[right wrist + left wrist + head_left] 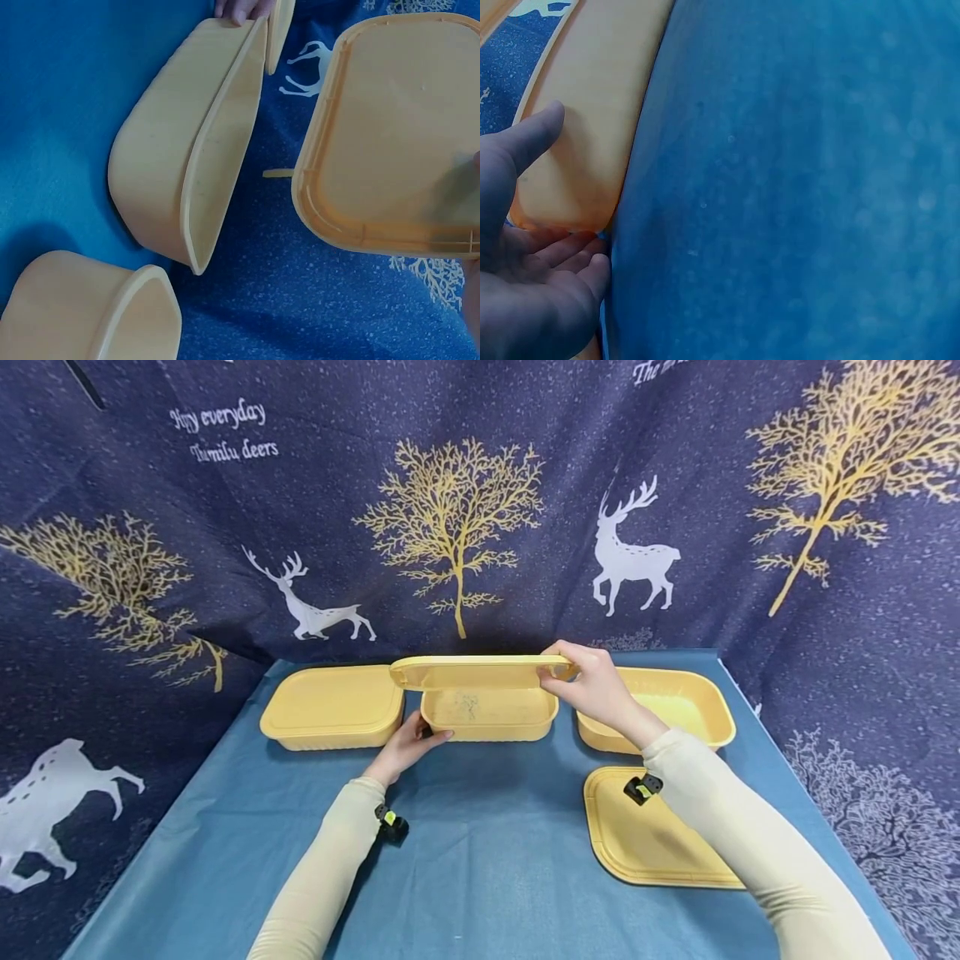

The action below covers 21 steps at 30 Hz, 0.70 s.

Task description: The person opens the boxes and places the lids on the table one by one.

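Note:
My right hand (pixel 592 685) pinches the right end of a yellow plastic lid (pixel 480 673), thumb in front. The lid is raised and tilted over the back of the open middle box (pixel 487 732), and in the right wrist view its rimmed underside (pixel 405 135) shows apart from the box. My left hand (pixel 408 745) holds that box at its left end. In the left wrist view the thumb (pixel 536 139) lies along the front wall and the other fingers bend around the end. Faint bluish marks show inside the box.
A lidded yellow box (pixel 333 703) stands to the left. On the right is an open yellow box (pixel 675 706), partly behind my right forearm. A loose lid (pixel 645 843) lies in front of it on the blue tablecloth (pixel 480 860). A patterned curtain (pixel 525 527) hangs close behind.

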{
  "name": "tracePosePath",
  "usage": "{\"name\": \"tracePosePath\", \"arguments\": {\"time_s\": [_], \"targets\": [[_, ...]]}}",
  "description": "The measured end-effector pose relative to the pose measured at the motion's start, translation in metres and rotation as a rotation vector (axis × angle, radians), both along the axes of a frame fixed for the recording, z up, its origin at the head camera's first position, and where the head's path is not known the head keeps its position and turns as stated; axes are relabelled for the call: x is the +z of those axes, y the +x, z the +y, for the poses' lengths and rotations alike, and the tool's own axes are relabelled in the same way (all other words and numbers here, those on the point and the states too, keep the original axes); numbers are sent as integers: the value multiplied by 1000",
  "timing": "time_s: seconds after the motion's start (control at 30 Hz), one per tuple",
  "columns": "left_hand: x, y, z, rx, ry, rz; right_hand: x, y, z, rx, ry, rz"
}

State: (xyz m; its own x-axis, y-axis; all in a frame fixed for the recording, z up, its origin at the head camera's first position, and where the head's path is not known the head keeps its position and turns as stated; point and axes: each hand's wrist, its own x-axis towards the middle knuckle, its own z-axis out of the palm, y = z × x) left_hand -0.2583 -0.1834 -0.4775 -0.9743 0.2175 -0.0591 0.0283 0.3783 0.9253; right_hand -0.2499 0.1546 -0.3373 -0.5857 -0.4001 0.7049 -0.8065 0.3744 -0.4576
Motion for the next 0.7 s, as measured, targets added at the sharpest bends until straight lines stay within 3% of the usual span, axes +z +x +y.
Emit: {"name": "tracePosePath", "arguments": {"time_s": [0.27, 0.53, 0.7], "targets": [[-3, -2, -1, -28, 42, 8, -4, 7, 0, -39, -10, -111], [1, -3, 0, -39, 20, 39, -7, 19, -3, 7, -18, -179], [-2, -1, -4, -11, 24, -22, -12, 24, -4, 36, -14, -209]]}}
